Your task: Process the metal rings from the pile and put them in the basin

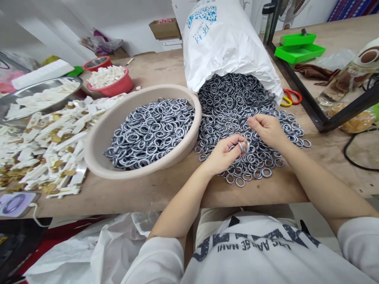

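My left hand (225,154) is closed round a few grey rings (243,147), their edges showing at the fingertips. Close beside it, my right hand (270,131) has thumb and fingers pinched together; whether a ring sits between them I cannot make out. Both hands are over a spread pile of loose grey rings (237,171) on the wooden table. The pile spills from the mouth of a big white sack (227,43) lying behind it. To the left stands a wide beige basin (142,173) holding a heap of the same rings.
White and gold strips (63,146) are heaped at the left, with a metal tray (78,83) and a red bowl (118,87) behind. A phone (16,204) lies at the front edge. On the right are scissors (295,96), a black metal frame (322,125) and green trays (299,54).
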A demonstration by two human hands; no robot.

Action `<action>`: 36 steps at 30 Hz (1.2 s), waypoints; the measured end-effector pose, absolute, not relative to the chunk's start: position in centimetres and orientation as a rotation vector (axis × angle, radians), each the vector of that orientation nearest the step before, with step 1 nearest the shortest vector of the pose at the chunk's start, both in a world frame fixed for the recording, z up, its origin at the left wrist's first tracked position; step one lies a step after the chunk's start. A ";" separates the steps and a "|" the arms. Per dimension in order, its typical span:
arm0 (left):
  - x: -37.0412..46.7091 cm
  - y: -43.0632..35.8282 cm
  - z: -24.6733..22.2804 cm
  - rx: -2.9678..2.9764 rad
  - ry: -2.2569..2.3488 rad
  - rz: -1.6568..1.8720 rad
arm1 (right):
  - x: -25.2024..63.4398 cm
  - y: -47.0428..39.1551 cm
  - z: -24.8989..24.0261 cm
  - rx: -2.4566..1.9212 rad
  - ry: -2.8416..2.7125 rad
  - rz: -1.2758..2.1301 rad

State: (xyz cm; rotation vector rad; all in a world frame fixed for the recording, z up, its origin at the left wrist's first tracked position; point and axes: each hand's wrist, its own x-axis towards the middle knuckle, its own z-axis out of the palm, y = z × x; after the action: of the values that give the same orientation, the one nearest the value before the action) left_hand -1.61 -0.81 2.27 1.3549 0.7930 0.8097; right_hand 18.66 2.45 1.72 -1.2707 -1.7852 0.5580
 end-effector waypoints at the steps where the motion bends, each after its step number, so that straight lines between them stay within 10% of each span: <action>1: -1.4 -0.9 2.4 1.346 0.795 0.822 | 18.6 2.8 1.5 -1.246 -1.704 0.587; 12: -9.6 1.1 11.5 1.646 1.427 1.419 | 13.2 3.1 5.1 -1.016 -1.550 0.875; 20: -19.0 5.3 12.9 2.046 2.043 0.499 | 10.2 3.1 4.2 -1.016 -1.535 1.004; 36: -11.6 -0.3 10.3 2.783 1.826 0.584 | 16.4 3.1 -0.4 -1.207 -1.513 0.944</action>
State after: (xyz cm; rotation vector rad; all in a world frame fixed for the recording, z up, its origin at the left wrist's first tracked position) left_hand -11.59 -0.30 10.27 2.7830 1.8263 0.5836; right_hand 16.40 3.14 -0.45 -1.2068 -1.5133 0.9442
